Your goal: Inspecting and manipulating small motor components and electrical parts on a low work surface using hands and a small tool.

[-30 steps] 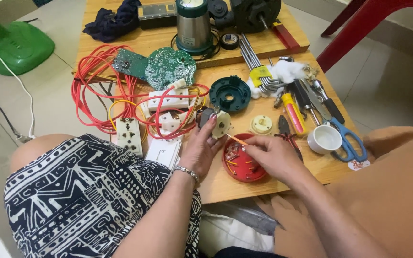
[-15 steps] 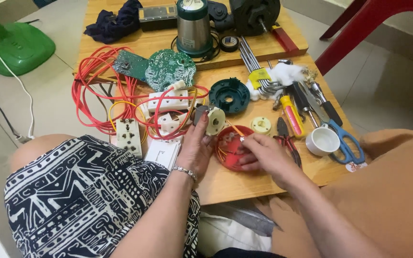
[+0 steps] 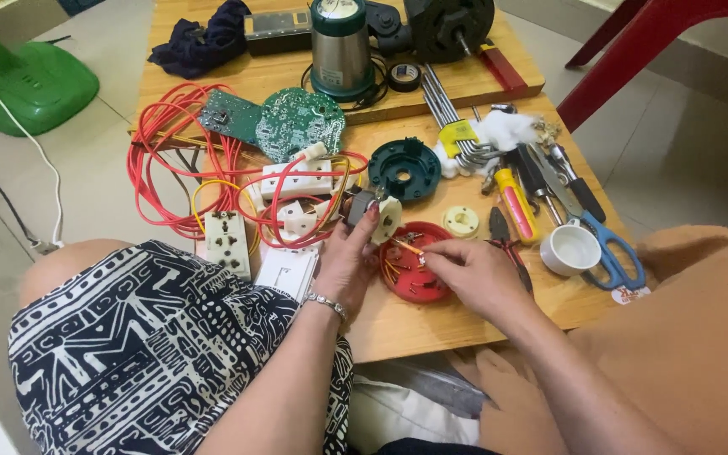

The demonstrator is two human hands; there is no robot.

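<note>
While the left hand clasped a small motor with a cream plastic cap, the right hand pinched fine wires above the red round housing on the wooden table. The housing appeared light, rigid and brittle; its rim offered the safest hold. The wires looked thin and easily snapped. A yellow tag banded the hex keys.

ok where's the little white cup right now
In the head view, the white cup stands on the wooden table, right of the right hand, between the blue-handled scissors and the yellow screwdriver.
</note>
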